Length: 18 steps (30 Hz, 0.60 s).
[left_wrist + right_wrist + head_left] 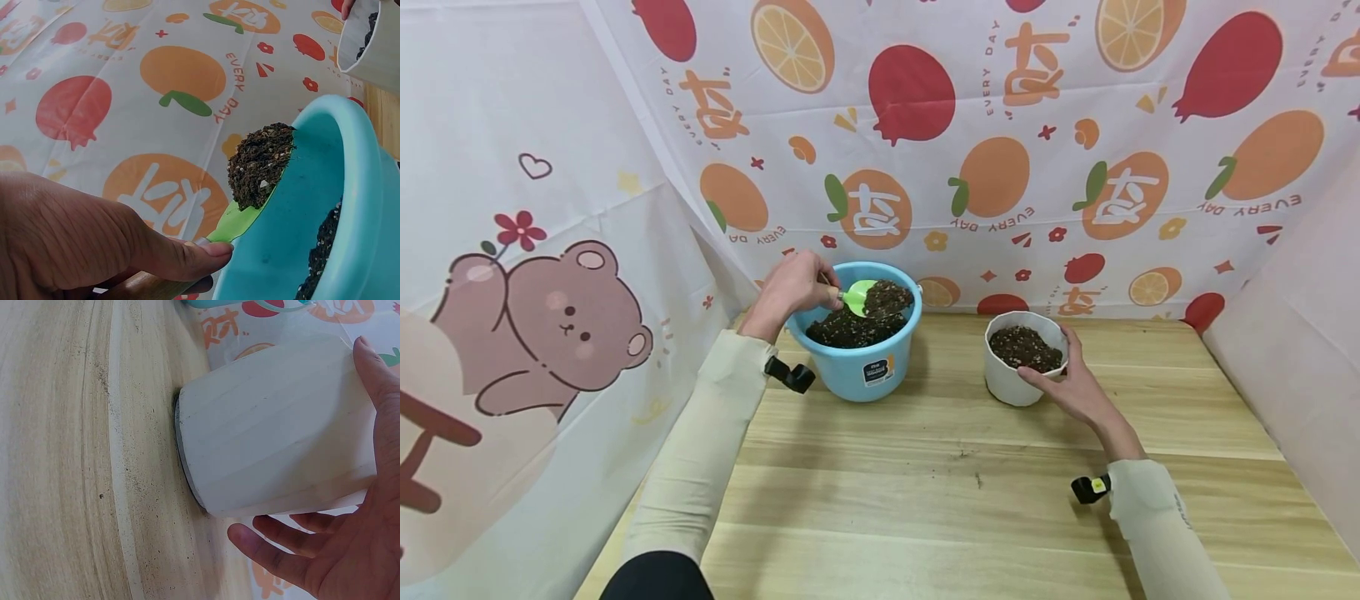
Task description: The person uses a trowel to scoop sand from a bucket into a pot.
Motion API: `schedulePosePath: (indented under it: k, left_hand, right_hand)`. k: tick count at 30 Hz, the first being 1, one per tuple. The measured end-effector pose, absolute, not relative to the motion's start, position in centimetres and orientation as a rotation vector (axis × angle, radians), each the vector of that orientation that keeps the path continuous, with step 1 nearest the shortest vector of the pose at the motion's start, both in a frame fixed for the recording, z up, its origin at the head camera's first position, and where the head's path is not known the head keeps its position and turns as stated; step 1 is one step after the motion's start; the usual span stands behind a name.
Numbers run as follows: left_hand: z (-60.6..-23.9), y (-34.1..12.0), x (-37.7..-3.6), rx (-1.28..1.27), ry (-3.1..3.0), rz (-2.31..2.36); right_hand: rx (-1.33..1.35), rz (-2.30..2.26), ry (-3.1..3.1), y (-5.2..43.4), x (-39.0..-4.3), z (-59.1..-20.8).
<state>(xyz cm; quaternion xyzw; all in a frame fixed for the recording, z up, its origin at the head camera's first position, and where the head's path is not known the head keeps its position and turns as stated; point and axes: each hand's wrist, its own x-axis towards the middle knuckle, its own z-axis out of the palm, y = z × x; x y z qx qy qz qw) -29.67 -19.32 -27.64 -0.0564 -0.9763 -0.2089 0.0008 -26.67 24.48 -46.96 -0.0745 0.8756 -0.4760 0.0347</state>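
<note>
My left hand [793,287] grips the wooden handle of a small green trowel [857,296]. Its blade carries a heap of dark soil [259,162] and is raised over the near rim of a light blue bucket [861,371] partly filled with soil. In the left wrist view the thumb [187,256] presses along the trowel [240,219] neck. My right hand [1078,387] cups the right side of a white pot [1011,383] holding soil, thumb at the front, fingers round the back. The right wrist view shows the pot [275,425] wall between thumb and fingers.
Bucket and pot stand apart at the back of a pale wooden table [925,483], with a few soil crumbs [977,479] on the boards. Fruit-print cloth [1000,167] hangs close behind, and a bear-print cloth [535,317] closes the left side.
</note>
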Motion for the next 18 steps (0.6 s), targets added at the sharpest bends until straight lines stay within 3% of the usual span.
schedulePosePath:
  k: [18]
  left_hand:
    - [-26.5, -17.9, -29.7, -0.235, -3.084, -0.701]
  right_hand:
    - [-0.226, -1.471, 2.68, 24.7, -26.8, -47.2]
